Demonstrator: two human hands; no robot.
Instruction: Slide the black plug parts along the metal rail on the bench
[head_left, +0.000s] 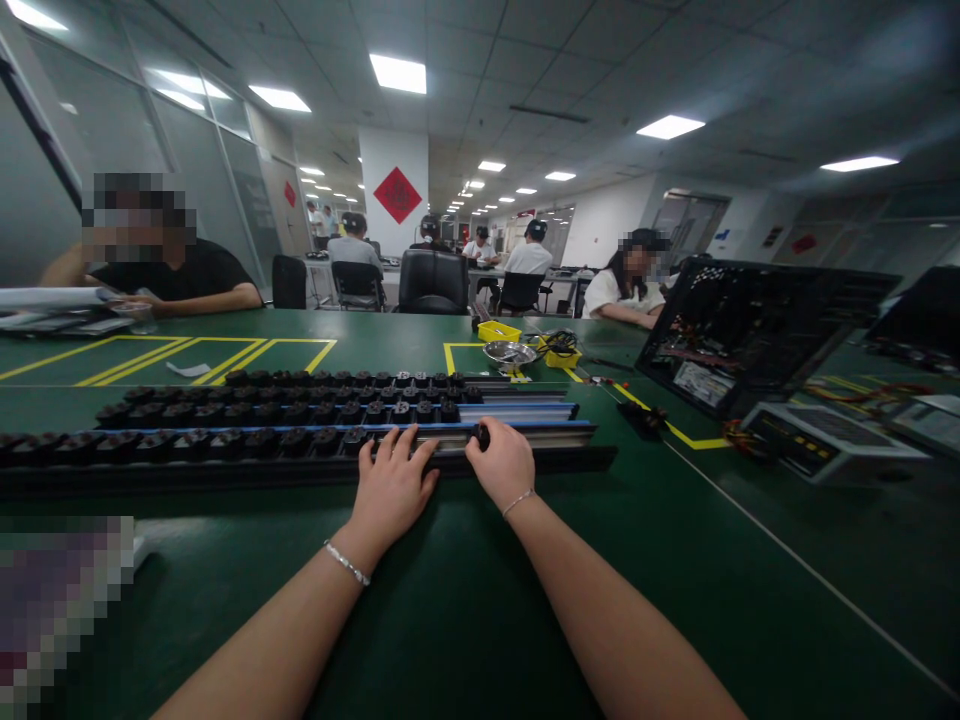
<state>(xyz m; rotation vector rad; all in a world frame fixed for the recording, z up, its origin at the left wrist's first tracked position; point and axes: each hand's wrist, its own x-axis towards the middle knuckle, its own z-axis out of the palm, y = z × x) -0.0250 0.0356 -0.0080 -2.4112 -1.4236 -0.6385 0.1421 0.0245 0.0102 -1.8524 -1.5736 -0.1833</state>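
Note:
Long metal rails lie side by side across the green table, carrying rows of small black round modules. My left hand rests on the nearest row, fingers spread, by the last modules there. Just to its right, my right hand is closed around a small black part at the bare stretch of the same rail. The part is mostly covered by my fingers, so its exact kind does not show.
A metal bowl and yellow bins stand behind the rails. At right are an open computer case and a power supply unit. A person sits across at left, another person at right.

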